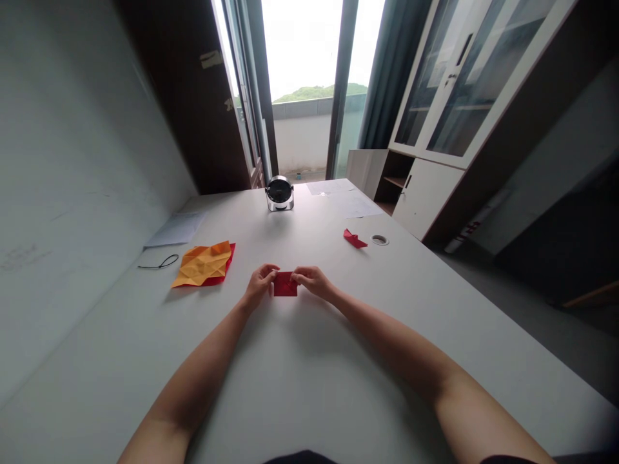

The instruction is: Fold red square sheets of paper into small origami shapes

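Note:
Between my two hands is a small folded piece of red paper (284, 287), roughly rectangular, held just over the white table. My left hand (262, 281) pinches its left edge. My right hand (312, 280) grips the upper right corner, thumb and fingers pressed together. A fold line shows near the right side of the paper. Farther off to the right lies a red folded paper boat (355, 239). To the left, creased orange paper (202, 264) rests on top of red paper (229, 263).
The white table (300, 374) meets a wall on the left. A round black-and-silver device (279, 193) stands at the far end. A thin black cord (162, 263), white sheets (176, 229) and a round cable hole (380, 240) are also there. A cabinet (430, 193) stands beyond the right edge.

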`<action>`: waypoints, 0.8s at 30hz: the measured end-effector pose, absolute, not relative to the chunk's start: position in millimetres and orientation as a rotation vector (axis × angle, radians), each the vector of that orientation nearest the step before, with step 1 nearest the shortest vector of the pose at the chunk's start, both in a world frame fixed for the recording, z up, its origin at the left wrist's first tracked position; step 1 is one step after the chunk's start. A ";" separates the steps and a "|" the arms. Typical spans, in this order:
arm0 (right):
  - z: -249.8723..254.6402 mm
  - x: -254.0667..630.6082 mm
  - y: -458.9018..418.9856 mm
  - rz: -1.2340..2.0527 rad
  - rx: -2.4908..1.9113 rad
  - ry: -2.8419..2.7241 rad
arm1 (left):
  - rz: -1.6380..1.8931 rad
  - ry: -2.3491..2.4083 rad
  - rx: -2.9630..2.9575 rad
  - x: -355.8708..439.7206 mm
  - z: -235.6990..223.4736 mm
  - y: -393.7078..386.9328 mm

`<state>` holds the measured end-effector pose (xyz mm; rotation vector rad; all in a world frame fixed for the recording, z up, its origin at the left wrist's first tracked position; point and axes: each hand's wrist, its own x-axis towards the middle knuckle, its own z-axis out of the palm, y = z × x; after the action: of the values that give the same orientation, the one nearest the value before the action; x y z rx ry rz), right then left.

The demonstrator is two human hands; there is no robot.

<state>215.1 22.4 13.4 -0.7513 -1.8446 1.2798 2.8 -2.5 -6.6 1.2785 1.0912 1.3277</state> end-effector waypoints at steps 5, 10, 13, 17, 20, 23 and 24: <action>8.3 214.5 23.0 1.237 -0.783 -1.873 | 1.241 1.077 1.293 1.9 -7.3 -3.6; 7.1 214.8 23.9 1.148 -0.804 -1.867 | 1.186 1.043 1.322 3.3 -6.6 -3.5; 6.9 214.5 24.1 1.126 -0.784 -1.852 | 1.164 1.048 1.377 3.3 -8.0 -2.4; 3.7 213.3 26.9 1.100 -0.750 -1.791 | 1.147 1.067 1.444 2.8 -13.0 -1.1; -0.2 213.5 30.5 1.064 -0.786 -1.795 | 1.141 1.095 1.511 4.2 -16.1 -2.3; -2.9 214.7 33.2 0.983 -0.893 -1.870 | 1.132 1.184 1.645 6.2 -15.4 -5.7; -3.1 215.2 33.8 0.954 -0.923 -1.893 | 1.132 1.222 1.694 6.7 -14.3 -7.0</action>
<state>215.2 33.8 -3.1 -0.9231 -1.8934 0.9539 6.7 -7.0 -14.3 1.6939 1.2219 1.1317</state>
